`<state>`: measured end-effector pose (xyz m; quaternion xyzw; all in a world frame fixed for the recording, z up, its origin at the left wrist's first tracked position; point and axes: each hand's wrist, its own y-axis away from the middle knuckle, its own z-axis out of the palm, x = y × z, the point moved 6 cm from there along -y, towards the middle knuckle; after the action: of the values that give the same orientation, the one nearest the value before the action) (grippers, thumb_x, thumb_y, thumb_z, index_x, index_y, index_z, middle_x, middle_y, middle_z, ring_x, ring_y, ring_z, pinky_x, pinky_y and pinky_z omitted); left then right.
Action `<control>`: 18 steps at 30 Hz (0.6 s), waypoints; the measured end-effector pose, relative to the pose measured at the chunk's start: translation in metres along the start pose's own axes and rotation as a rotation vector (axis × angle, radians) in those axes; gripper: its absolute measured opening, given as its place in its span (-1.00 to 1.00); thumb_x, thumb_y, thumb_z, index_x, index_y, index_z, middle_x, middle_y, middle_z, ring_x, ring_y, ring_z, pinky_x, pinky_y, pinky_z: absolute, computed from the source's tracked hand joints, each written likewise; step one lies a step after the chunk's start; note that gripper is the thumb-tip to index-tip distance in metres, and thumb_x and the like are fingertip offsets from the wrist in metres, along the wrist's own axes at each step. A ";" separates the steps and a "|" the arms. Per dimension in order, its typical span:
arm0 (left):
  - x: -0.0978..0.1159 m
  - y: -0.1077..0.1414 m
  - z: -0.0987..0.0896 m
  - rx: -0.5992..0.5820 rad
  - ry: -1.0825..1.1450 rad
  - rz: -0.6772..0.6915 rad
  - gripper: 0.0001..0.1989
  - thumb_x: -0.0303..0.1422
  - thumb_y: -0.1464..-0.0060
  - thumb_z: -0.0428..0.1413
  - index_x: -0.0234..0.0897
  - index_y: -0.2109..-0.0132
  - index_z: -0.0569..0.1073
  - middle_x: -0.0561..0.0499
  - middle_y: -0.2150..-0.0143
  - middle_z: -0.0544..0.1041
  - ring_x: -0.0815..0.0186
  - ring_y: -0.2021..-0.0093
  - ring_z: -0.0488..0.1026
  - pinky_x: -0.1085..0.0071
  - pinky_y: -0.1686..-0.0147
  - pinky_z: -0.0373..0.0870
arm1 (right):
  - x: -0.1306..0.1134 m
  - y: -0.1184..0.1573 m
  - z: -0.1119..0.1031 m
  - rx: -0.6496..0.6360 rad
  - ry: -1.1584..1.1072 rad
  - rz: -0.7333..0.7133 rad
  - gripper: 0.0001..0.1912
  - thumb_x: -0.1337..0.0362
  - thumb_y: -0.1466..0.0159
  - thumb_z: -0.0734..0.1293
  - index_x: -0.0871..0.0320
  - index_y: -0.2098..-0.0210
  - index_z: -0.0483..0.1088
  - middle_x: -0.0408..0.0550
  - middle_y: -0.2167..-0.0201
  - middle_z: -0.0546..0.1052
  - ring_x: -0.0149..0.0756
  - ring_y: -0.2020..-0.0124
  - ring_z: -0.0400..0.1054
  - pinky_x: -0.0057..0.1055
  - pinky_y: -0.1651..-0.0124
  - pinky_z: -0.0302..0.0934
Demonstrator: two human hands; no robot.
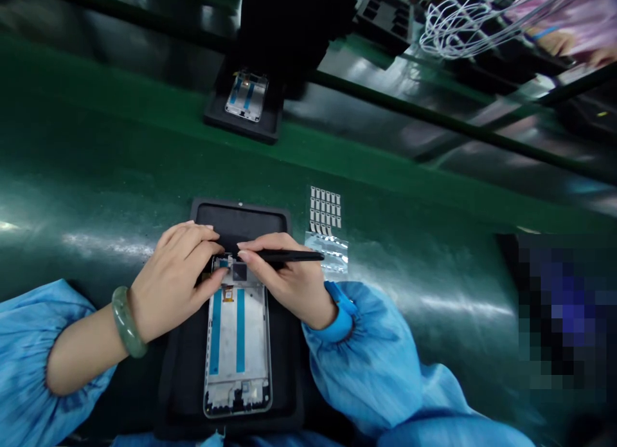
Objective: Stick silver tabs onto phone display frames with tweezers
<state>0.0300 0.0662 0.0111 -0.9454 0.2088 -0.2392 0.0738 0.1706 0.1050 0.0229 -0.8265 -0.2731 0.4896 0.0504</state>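
Observation:
A phone mid-frame (pixel 254 350) with two blue adhesive strips lies face up in a black tray (pixel 284 395). My left hand (pixel 180 276) grips its upper left edge, thumb over the inner parts and fingers around the corner. Between the thumb and fingers of my right hand (pixel 289 280) are black tweezers (pixel 301 256), their back end pointing right. The tips are hidden by my fingers near the top of the frame. A dark square part (pixel 240 271) and a small flex connector (pixel 228 295) show on the upper frame.
A sheet of small pale stickers (pixel 326 209) with a shiny backing (pixel 332 253) lies right of the tray. Farther back, a second tray (pixel 265 128) bears another phone frame (pixel 248 96). White cables (pixel 457 29) and another person's hand (pixel 554 42) are at the upper right.

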 end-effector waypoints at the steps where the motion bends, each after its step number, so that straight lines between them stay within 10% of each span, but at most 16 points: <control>1: 0.000 0.000 0.000 -0.001 -0.002 0.001 -0.82 -0.37 -0.12 0.01 -0.32 0.13 0.37 -0.12 0.09 0.42 0.18 -0.06 0.30 0.11 -0.12 0.18 | -0.001 0.000 0.000 -0.002 0.005 -0.009 -0.93 0.33 -0.18 0.35 0.13 0.31 0.41 -0.13 0.36 0.55 -0.39 0.33 0.47 -0.49 0.25 0.36; 18: -0.001 0.001 0.001 0.002 0.007 0.010 -0.81 -0.37 -0.12 0.01 -0.35 0.12 0.37 -0.11 0.09 0.41 0.19 -0.07 0.28 0.12 -0.13 0.15 | -0.004 -0.001 0.001 -0.019 0.043 -0.047 -0.92 0.31 -0.17 0.36 0.15 0.31 0.43 -0.12 0.35 0.57 -0.41 0.33 0.48 -0.52 0.22 0.37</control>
<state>0.0298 0.0656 0.0095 -0.9434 0.2137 -0.2423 0.0754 0.1674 0.1033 0.0258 -0.8306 -0.2959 0.4679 0.0600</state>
